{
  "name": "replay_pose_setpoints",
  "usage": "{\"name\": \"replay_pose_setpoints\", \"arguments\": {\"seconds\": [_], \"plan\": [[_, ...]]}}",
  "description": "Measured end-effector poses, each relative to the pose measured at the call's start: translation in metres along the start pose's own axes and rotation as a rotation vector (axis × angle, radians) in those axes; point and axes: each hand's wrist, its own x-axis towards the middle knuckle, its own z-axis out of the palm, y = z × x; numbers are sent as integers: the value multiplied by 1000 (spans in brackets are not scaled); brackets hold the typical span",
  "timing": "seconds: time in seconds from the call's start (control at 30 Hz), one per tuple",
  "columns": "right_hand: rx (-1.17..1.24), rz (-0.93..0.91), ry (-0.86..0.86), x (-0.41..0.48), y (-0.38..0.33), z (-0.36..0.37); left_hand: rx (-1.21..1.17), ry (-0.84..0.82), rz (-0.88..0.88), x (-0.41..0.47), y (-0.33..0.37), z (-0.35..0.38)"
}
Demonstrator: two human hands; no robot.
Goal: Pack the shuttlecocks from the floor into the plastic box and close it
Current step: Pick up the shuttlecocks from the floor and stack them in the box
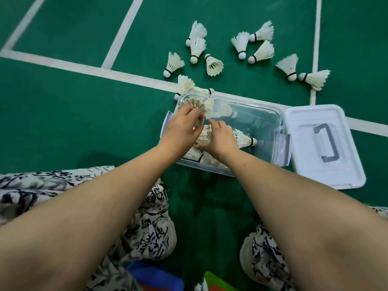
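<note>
Our left hand (180,127) pinches 1 shuttlecock (196,106) over the plastic box (281,127), far-left corner. Right hand (220,137) is on the packed shuttlecocks (244,139), can't tell its grip. Loose shuttlecocks (197,47) lie beyond the box, lid (310,175) off at its right.

The plastic box (281,141) is set on the floor (84,114) at the middle of the frame, and its lid (310,166) is laid just beside it to the right. Loose shuttlecocks (214,65) are scattered above the box, across the upper middle and upper right. Packed shuttlecocks (244,140) are laid inside the box. The left hand (180,131), by which a raised shuttlecock (196,105) is held, and the right hand (220,140) are placed over its left half.
</note>
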Motion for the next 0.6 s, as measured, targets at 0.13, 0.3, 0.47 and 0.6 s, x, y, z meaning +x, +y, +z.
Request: {"name": "replay_pose_setpoints", "arguments": {"seconds": [0.13,0.3,0.47,0.6], "plan": [[133,-30,86,-9,-1,-20,6,-6,53,-4,8,-4],[153,-246,174,-27,-13,-50,15,-39,99,-11,21,-10],[9,-421,203,-45,-12,-66,12,-78,228,-14,39,-22],[-77,-435,215,-54,-10,-70,67,-67,325,-18,49,-27]]}}
